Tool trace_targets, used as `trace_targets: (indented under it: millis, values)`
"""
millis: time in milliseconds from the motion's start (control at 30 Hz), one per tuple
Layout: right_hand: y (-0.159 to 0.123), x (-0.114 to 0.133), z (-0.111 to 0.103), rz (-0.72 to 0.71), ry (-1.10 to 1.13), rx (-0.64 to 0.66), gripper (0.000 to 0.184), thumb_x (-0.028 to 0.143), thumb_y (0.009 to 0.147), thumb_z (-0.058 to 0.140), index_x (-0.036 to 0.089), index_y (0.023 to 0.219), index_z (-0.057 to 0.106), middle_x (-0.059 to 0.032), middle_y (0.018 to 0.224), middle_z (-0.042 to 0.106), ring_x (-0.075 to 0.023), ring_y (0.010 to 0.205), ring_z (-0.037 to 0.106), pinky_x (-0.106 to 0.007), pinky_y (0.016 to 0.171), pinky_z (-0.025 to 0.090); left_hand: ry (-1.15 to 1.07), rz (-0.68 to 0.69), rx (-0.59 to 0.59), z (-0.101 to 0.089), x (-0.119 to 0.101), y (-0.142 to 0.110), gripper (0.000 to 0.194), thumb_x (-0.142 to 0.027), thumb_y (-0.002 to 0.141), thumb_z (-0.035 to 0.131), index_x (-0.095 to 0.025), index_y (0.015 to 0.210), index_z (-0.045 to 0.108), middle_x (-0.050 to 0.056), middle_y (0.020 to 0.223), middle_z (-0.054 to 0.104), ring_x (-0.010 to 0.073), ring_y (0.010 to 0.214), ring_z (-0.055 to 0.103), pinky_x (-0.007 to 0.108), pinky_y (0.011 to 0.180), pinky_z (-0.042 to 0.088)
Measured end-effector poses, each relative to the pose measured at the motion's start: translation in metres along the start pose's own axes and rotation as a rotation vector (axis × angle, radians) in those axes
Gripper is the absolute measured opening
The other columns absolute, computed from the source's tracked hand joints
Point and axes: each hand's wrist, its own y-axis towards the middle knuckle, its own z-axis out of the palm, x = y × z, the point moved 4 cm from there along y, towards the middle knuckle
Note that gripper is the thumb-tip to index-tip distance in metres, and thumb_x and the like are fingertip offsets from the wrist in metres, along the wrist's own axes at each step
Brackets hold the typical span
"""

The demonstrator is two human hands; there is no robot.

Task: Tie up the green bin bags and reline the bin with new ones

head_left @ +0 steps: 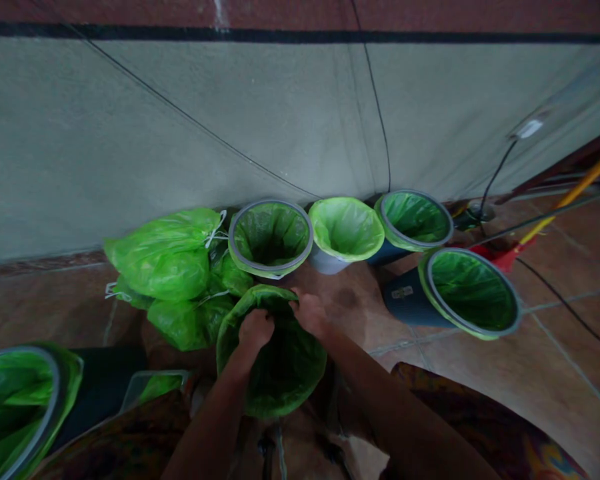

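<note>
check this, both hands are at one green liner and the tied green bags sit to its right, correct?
Wrong side: in the head view, the tied green bags sit left of the green liner. The left hand and right hand are at it.

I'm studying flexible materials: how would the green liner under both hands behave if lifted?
The green liner would probably be floppy, as its mouth is wrinkled. It's likely light for its size, seeming thin film. It may catch, since its top appears folded outward.
</note>
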Motion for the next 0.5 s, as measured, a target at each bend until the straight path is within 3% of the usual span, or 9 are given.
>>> trace_targets:
  millis: [133,200,367,500]
  values:
    - [0.005,0.007,-0.02,-0.053,0.12,-0.135,0.036,0.029,0.095,0.047,0.019,0.126,0.062,-0.0081,0.123,0.068,-0.0196,0.111,0.064,-0.029,0.098,0.045,-0.014,-0.036,-0.397,-0.062,-0.001,-0.013,0.039,-0.034,0.096,0.037,-0.02,0.106,0.072,0.008,0.096,0.076,0.0203,0.088,0.069,0.029,0.08,0.048]
    - [0.012,0.012,-0.023,-0.07,0.123,-0.13,0.034,0.03,0.098,0.041,0.02,0.119,0.066,-0.0064,0.12,0.07,-0.0183,0.109,0.064,-0.027,0.097,0.044,-0.016,-0.035,-0.463,-0.075,0.001,-0.007,0.038,-0.036,0.096,0.039,-0.02,0.111,0.071,0.008,0.101,0.076,0.0202,0.09,0.069,0.028,0.081,0.048]
    - [0.027,0.025,-0.007,-0.126,0.016,0.01,0.035,0.032,0.099,0.039,0.023,0.104,0.072,-0.0064,0.109,0.074,-0.0191,0.099,0.068,-0.026,0.087,0.046,0.072,-0.004,-0.257,-0.052,0.017,0.015,0.04,-0.035,0.097,0.038,-0.02,0.115,0.07,0.01,0.107,0.075,0.0226,0.097,0.069,0.03,0.085,0.048]
    - [0.025,0.023,0.006,-0.202,-0.032,0.049,0.032,0.033,0.098,0.043,0.022,0.115,0.068,-0.0072,0.113,0.073,-0.0203,0.103,0.067,-0.027,0.089,0.045,0.119,0.08,-0.22,-0.034,0.035,0.015,0.039,-0.038,0.096,0.041,-0.021,0.12,0.067,0.009,0.113,0.074,0.0214,0.102,0.068,0.028,0.09,0.047]
